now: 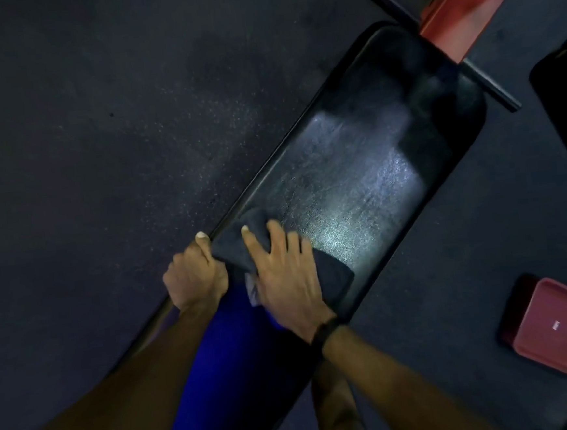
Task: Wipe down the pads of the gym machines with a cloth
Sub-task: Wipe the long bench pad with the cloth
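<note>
**Two hands on a black bench pad, dark cloth under the right one**

One long black pad [350, 175] runs diagonally through the head view, from lower left to upper right, over a dark speckled floor [99, 127]. A bright patch of light reflects off the middle of the pad; the surface there looks textured and glossy.

Cloth [334, 275]: dark grey, bunched, lying on the near part of the pad. It shows on both sides of the right hand, with one fold toward the pad's left edge and one toward the centre.

Right hand [285, 275]: palm down on top of the cloth, fingers spread and laid flat, pressing it against the pad. A dark band [324, 335] sits on the wrist.

Left hand [193, 278]: at the pad's left edge, beside the cloth. Fingers curled over the edge, thumb pointing along it. Grips the rim of the pad.

Between the forearms: a blue-clad leg [218, 355], resting on or just above the near end of the pad; cannot tell which.

Far end of pad: a red frame piece [459, 14] and a black crossbar [488, 80].

Lower right, on the floor, well apart from the pad: a red square block [559, 332] with a small pale label on top.
</note>
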`<action>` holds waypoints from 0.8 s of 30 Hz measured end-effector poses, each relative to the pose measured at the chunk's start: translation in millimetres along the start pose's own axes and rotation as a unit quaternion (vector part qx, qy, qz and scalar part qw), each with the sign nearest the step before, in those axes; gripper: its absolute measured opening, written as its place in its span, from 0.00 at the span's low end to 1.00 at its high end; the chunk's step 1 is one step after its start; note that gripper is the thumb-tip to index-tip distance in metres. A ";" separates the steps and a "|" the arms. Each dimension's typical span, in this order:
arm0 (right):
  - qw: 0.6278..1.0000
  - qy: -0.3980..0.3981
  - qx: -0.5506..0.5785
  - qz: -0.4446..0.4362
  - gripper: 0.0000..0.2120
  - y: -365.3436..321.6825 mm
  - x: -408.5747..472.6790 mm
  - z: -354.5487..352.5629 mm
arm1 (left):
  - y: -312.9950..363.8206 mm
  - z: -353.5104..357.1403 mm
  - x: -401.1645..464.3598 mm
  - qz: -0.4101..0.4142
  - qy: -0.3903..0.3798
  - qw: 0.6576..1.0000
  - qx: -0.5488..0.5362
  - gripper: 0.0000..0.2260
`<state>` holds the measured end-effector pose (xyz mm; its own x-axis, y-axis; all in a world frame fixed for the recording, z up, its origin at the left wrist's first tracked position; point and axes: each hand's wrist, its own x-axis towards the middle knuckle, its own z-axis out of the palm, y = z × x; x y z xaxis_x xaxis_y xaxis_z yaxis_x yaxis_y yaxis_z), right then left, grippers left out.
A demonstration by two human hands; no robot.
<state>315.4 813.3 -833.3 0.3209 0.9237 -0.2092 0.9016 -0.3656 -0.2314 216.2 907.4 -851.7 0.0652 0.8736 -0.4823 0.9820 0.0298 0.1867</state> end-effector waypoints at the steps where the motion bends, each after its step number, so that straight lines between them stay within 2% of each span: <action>1: 0.999 -0.006 -0.007 -0.043 0.32 10.1 -0.3 0.7 | 1.4 -0.4 0.5 0.005 0.009 1.000 -0.001 0.20; 2: 0.999 0.001 -0.014 -0.050 0.30 28.8 16.6 -3.2 | 3.0 0.1 1.2 0.007 0.018 1.000 -0.013 0.22; 3: 0.999 0.025 -0.034 -0.015 0.27 50.7 45.4 -9.7 | 6.1 0.0 3.2 0.004 0.030 0.999 -0.028 0.25; 5: 0.987 0.095 -0.055 0.119 0.22 86.5 104.0 -26.3 | 3.9 4.8 3.1 0.004 0.041 0.999 -0.030 0.28; 7: 0.970 0.130 -0.032 0.203 0.22 85.5 127.7 -26.7 | -1.8 6.7 1.5 0.002 0.047 0.999 -0.027 0.28; 9: 0.977 0.117 -0.034 0.174 0.23 49.7 102.2 -13.4 | -2.9 5.8 1.2 0.000 0.043 0.999 -0.033 0.28; 12: 0.999 0.031 0.004 0.043 0.28 -2.9 13.0 4.8 | -3.4 4.3 1.9 0.006 0.026 0.999 -0.020 0.25; 15: 1.000 0.013 0.003 0.026 0.33 22.7 -25.5 8.2 | 2.5 0.3 2.8 0.019 0.027 0.999 -0.027 0.25; 17: 0.995 0.054 -0.015 0.080 0.30 64.4 -13.7 0.4 | 5.3 -2.5 2.5 0.009 0.030 0.998 -0.056 0.27; 21: 0.962 0.131 -0.029 0.239 0.23 142.3 23.0 -22.3 | 1.1 -2.1 -1.8 0.010 0.018 0.998 -0.061 0.27; 24: 0.926 0.176 0.008 0.334 0.24 149.6 6.6 -9.3 | -0.4 2.7 -2.9 0.009 0.025 0.998 -0.059 0.27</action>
<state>455.1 765.7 -860.4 0.8823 0.4705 0.0118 0.4649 -0.8675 -0.1768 216.1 903.5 -852.7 0.0713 0.8979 -0.4344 0.9530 0.0673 0.2954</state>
